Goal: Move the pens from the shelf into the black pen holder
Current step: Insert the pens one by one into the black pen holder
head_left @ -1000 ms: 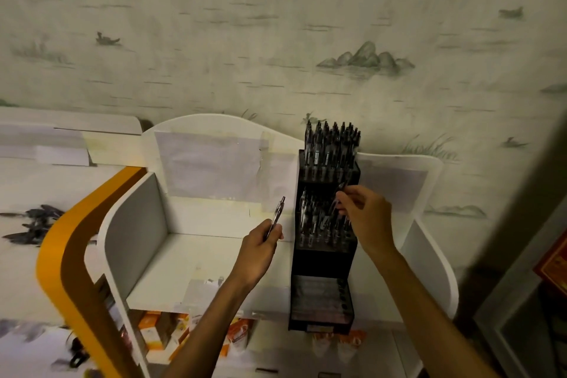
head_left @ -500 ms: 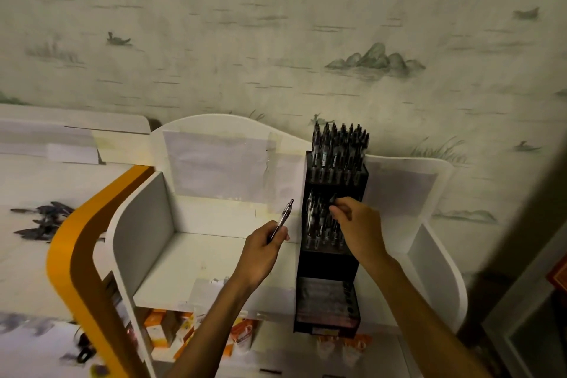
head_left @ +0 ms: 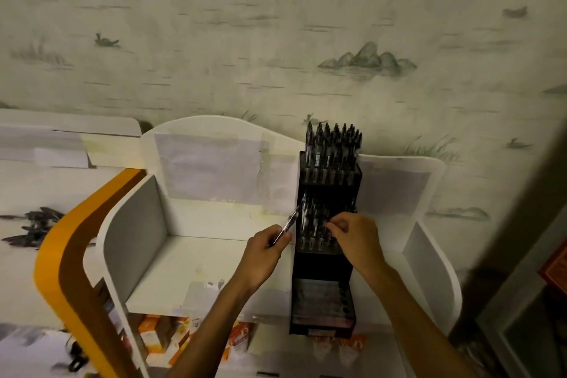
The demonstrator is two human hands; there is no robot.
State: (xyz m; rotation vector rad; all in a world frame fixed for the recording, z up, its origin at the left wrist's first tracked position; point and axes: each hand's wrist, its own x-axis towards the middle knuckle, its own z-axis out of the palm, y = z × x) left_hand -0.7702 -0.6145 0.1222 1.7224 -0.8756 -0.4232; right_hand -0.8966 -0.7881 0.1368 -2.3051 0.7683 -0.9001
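1. The tall black tiered plastic pen holder (head_left: 326,261) stands on the white shelf (head_left: 196,270), at 3 o'clock from its bare middle.
2. The left hand (head_left: 264,255) grips a clear-barrelled pen (head_left: 287,224), tip angled toward 1 o'clock, just beside the holder's left edge.
3. The right hand (head_left: 356,236) reaches into the holder's middle tier, fingertips pinched among the dark pens (head_left: 313,224) there; whether they pinch one cannot be told.
4. The top tier is packed with upright pens (head_left: 333,144).
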